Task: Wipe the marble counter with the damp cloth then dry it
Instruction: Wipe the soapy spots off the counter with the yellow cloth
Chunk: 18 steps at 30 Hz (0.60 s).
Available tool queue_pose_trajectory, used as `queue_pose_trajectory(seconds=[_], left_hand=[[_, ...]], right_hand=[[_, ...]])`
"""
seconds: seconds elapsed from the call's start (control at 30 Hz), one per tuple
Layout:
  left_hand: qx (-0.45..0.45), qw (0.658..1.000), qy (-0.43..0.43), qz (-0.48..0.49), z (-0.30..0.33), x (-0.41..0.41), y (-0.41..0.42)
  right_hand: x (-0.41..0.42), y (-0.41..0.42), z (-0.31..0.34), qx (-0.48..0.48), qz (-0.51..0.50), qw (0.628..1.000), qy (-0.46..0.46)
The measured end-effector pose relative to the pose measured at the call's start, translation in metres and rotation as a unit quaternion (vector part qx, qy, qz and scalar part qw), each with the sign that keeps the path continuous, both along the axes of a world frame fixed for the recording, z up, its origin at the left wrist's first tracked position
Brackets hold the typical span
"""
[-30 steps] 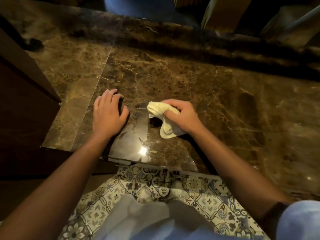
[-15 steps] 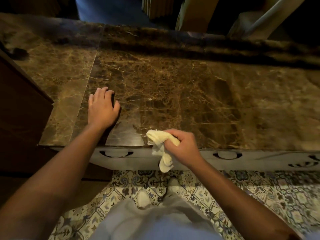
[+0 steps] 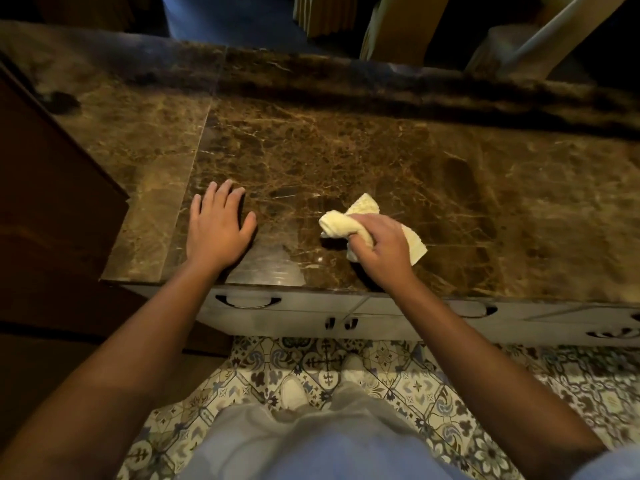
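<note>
**A:** Where is the cloth?

**B:** The pale yellow damp cloth (image 3: 349, 221) is bunched in the right hand (image 3: 379, 249), whose grip is curled round it, pressing it on the brown marble bench (image 3: 346, 150), just right of the left hand (image 3: 216, 233).

**A:** And that left hand?

**B:** Flat on the marble near the front edge, fingers spread, holding nothing.

**A:** What changed?

**B:** Half a second ago the cloth hung at the front edge, over the white drawers (image 3: 294, 310). Now it is back on the surface, farther in. The left hand has not moved. I judge that the damp wiping is still going on, and drying has not begun.

**A:** Any writing?

**B:** None readable. The floor tiles (image 3: 398, 372) are patterned only.
</note>
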<state>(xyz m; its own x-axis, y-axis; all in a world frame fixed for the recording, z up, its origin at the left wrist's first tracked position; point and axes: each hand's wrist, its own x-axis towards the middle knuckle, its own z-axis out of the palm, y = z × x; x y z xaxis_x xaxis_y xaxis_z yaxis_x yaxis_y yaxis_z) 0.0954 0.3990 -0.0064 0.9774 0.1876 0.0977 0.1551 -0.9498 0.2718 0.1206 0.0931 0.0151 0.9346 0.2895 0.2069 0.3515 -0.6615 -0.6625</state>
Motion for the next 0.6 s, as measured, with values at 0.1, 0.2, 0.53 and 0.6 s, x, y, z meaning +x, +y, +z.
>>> queue_pose_trajectory(seconds=[0.1, 0.2, 0.53, 0.6], left_hand=[[0.001, 1.000, 0.000, -0.002, 0.000, 0.001, -0.001], [0.003, 1.000, -0.010, 0.000, -0.002, 0.001, 0.000], [-0.054, 0.997, -0.043, -0.017, 0.007, -0.007, -0.003], [-0.081, 0.993, -0.074, -0.044, 0.023, -0.018, -0.016]], right_hand=[[-0.033, 0.025, -0.004, 0.032, 0.044, 0.999, 0.001], [-0.064, 0.040, -0.009, 0.071, 0.063, 0.995, 0.001], [-0.118, 0.037, 0.012, 0.202, 0.002, 0.970, 0.136], [-0.114, 0.024, 0.025, 0.213, -0.018, 0.968, 0.131]])
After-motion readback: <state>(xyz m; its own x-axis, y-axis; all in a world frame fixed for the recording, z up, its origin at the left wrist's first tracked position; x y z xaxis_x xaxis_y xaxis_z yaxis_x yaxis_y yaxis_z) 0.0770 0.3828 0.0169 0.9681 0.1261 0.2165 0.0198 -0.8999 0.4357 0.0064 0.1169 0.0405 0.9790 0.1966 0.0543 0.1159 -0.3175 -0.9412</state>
